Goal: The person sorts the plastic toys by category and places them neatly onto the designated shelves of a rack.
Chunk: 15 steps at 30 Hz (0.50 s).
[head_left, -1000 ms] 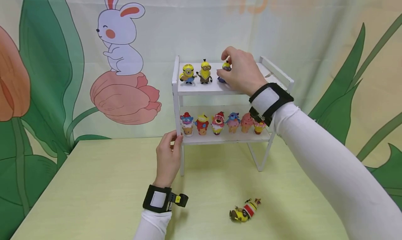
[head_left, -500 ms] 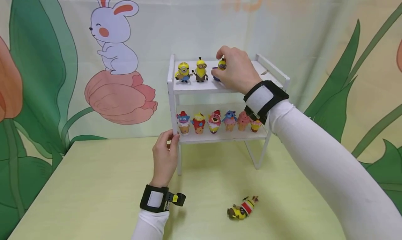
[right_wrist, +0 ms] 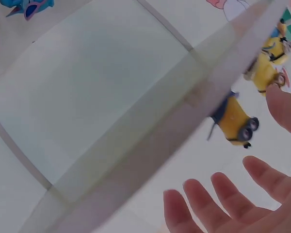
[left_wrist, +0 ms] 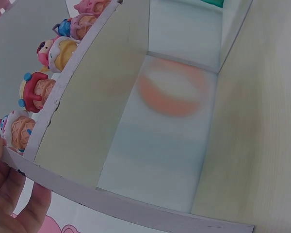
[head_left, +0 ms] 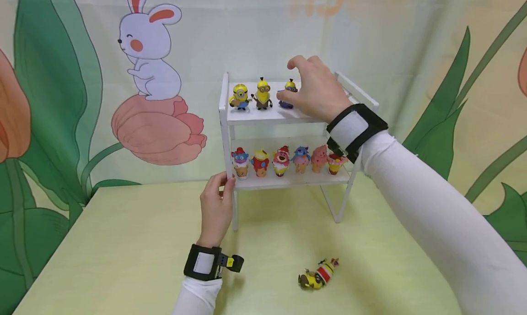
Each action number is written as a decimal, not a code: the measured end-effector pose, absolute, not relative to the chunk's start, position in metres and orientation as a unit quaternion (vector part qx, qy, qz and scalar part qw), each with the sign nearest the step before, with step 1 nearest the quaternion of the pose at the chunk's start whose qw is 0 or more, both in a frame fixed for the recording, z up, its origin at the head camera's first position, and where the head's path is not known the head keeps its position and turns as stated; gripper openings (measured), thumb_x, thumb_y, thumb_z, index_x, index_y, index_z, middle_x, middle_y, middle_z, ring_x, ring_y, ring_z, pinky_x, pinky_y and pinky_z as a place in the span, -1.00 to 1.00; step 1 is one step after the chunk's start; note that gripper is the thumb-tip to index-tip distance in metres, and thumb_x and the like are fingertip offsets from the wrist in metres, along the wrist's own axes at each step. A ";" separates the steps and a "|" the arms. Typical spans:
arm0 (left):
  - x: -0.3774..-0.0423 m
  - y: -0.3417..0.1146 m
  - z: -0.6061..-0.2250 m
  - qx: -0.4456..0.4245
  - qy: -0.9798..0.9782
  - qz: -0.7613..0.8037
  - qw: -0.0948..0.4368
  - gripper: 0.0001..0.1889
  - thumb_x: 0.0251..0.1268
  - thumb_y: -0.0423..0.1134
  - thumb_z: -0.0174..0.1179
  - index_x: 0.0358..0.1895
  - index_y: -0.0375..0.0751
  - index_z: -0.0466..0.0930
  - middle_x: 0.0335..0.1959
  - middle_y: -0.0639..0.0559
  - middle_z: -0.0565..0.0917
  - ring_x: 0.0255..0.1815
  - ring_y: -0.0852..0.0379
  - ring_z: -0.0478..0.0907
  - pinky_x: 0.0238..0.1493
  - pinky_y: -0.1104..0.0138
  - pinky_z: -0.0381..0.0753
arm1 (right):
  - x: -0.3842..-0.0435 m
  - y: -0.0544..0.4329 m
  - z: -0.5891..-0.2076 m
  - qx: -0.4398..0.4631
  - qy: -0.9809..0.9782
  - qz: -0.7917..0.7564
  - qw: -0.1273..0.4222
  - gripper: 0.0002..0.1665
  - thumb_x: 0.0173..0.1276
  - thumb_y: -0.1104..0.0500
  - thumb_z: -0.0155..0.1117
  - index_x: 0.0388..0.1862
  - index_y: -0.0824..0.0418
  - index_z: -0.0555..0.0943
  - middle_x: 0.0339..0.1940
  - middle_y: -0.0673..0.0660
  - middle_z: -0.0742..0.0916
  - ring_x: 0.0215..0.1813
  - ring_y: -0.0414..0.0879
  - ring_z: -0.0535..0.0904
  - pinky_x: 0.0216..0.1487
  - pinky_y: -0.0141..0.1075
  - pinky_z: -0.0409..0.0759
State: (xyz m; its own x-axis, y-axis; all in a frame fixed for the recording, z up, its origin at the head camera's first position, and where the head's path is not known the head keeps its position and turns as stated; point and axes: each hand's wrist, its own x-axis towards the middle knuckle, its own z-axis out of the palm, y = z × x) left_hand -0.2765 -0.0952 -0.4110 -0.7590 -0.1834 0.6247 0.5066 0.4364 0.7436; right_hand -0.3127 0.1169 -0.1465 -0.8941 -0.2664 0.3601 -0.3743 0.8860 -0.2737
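Note:
My right hand [head_left: 321, 88] is beside a minion figurine [head_left: 291, 87] in blue on the top level of a white two-tier rack [head_left: 280, 121]. In the right wrist view that minion figurine [right_wrist: 237, 119] stands free, with thumb and fingers spread apart around it. Two more minion figurines stand to its left: one with a guitar [head_left: 240, 95] and one with a yellow beard [head_left: 263, 95]. My left hand [head_left: 216, 209] grips the rack's left front post at the lower level; in the left wrist view its fingers [left_wrist: 36, 206] curl behind the white frame.
Several ice-cream-cone figurines [head_left: 281, 161] line the rack's lower level. Yellow toy figures, one in red and white [head_left: 324, 273], lie on the pale yellow table [head_left: 136, 251] in front of the rack. A printed cloth with a rabbit [head_left: 160, 77] hangs behind.
My right hand's fingers have spread away from the blue minion figurine, and the hand has shifted slightly right. The figurine stays standing on the shelf. The left hand keeps its grip.

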 end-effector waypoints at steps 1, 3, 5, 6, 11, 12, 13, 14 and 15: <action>-0.276 -0.095 -0.412 -0.104 -0.780 -0.521 0.331 -0.71 0.45 -0.22 0.10 0.10 -0.29 0.56 -0.07 -0.08 0.61 -0.08 0.07 0.52 -0.19 0.22 0.59 | -0.311 0.119 -0.145 0.167 -0.958 0.171 0.161 -0.20 0.34 -0.14 0.29 0.44 0.14 0.29 0.33 0.26 0.41 0.16 0.09 0.38 0.15 -0.04 0.42; -0.276 -0.094 -0.412 -0.107 -0.780 -0.522 0.329 -0.70 0.45 -0.21 0.09 0.10 -0.31 0.56 -0.07 -0.08 0.61 -0.08 0.07 0.52 -0.19 0.20 0.59 | -0.305 0.122 -0.143 0.169 -0.956 0.172 0.166 -0.20 0.34 -0.15 0.30 0.44 0.13 0.30 0.34 0.25 0.40 0.22 0.11 0.35 0.17 -0.02 0.40; -0.276 -0.093 -0.412 -0.109 -0.780 -0.521 0.330 -0.70 0.46 -0.21 0.09 0.10 -0.32 0.55 -0.07 -0.09 0.61 -0.08 0.06 0.52 -0.19 0.20 0.59 | -0.300 0.126 -0.141 0.174 -0.954 0.171 0.173 -0.21 0.33 -0.15 0.31 0.43 0.13 0.31 0.35 0.25 0.39 0.29 0.13 0.30 0.19 0.00 0.38; -0.276 -0.093 -0.412 -0.109 -0.780 -0.520 0.330 -0.70 0.46 -0.21 0.09 0.10 -0.32 0.55 -0.07 -0.09 0.61 -0.08 0.06 0.53 -0.19 0.20 0.59 | -0.296 0.127 -0.140 0.178 -0.953 0.171 0.178 -0.22 0.33 -0.15 0.31 0.42 0.13 0.32 0.35 0.24 0.39 0.32 0.14 0.28 0.19 0.01 0.38; -0.276 -0.094 -0.411 -0.107 -0.782 -0.517 0.332 -0.72 0.46 -0.22 0.09 0.10 -0.29 0.56 -0.07 -0.07 0.61 -0.08 0.08 0.53 -0.19 0.22 0.59 | -0.276 0.135 -0.140 0.212 -0.936 0.173 0.219 -0.29 0.33 -0.12 0.33 0.35 0.15 0.40 0.33 0.23 0.42 0.35 0.16 0.24 0.20 0.01 0.34; -0.276 -0.094 -0.411 -0.106 -0.782 -0.517 0.331 -0.72 0.46 -0.22 0.10 0.10 -0.29 0.56 -0.07 -0.08 0.61 -0.08 0.08 0.53 -0.19 0.22 0.59 | -0.271 0.136 -0.140 0.222 -0.931 0.174 0.232 -0.31 0.33 -0.10 0.34 0.33 0.16 0.42 0.31 0.23 0.44 0.33 0.16 0.24 0.20 0.01 0.33; -0.276 -0.094 -0.411 -0.106 -0.782 -0.518 0.332 -0.72 0.46 -0.22 0.09 0.10 -0.29 0.56 -0.07 -0.08 0.61 -0.08 0.07 0.53 -0.19 0.21 0.59 | -0.266 0.137 -0.141 0.233 -0.925 0.174 0.245 -0.33 0.32 -0.09 0.35 0.31 0.18 0.45 0.30 0.23 0.45 0.33 0.17 0.24 0.21 0.01 0.32; -0.276 -0.095 -0.411 -0.105 -0.781 -0.518 0.332 -0.72 0.46 -0.22 0.09 0.10 -0.30 0.56 -0.07 -0.08 0.61 -0.08 0.07 0.52 -0.19 0.21 0.59 | -0.261 0.138 -0.142 0.243 -0.918 0.174 0.260 -0.34 0.31 -0.08 0.37 0.29 0.19 0.47 0.27 0.23 0.47 0.32 0.17 0.25 0.21 0.01 0.30; -0.277 -0.095 -0.411 -0.105 -0.781 -0.518 0.332 -0.71 0.46 -0.22 0.10 0.10 -0.30 0.56 -0.06 -0.08 0.61 -0.07 0.07 0.52 -0.19 0.21 0.59 | -0.257 0.140 -0.144 0.254 -0.911 0.173 0.275 -0.36 0.30 -0.06 0.38 0.26 0.20 0.49 0.25 0.23 0.48 0.31 0.17 0.26 0.22 0.01 0.28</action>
State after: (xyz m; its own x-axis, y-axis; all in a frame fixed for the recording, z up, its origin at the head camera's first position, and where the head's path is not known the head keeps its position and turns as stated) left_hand -0.2766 -0.0947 -0.4108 -0.7578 -0.1793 0.6274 0.5083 0.4407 0.7399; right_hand -0.2567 0.1397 -0.1444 -0.7202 -0.3675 0.5884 -0.5575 0.8114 -0.1756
